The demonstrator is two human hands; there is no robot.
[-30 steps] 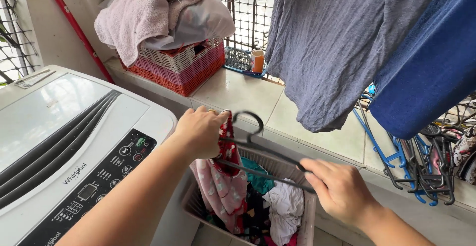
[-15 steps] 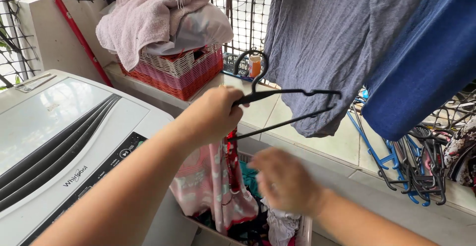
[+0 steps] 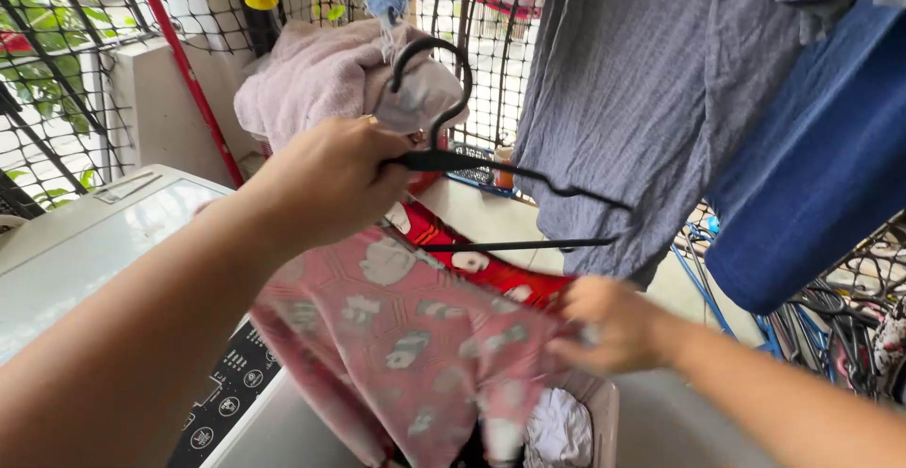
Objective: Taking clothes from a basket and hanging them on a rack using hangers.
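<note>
Head view shows the left hand (image 3: pixel 326 185) clenched on a black hanger (image 3: pixel 500 180) at frame centre — hook up, long axis pointing right — while the right hand (image 3: pixel 618 325) pinches pink patterned cloth (image 3: pixel 415 345) below.

A white washing machine (image 3: pixel 104 242) stands near on the left; black net fence (image 3: pixel 57 72) far behind, bright daylight outside

Tiled ledge (image 3: pixel 472 211): runs behind the white washing machine (image 3: pixel 104 242). Bears a heap of pink and grey laundry (image 3: pixel 326 76), beyond the machine's far corner.
</note>
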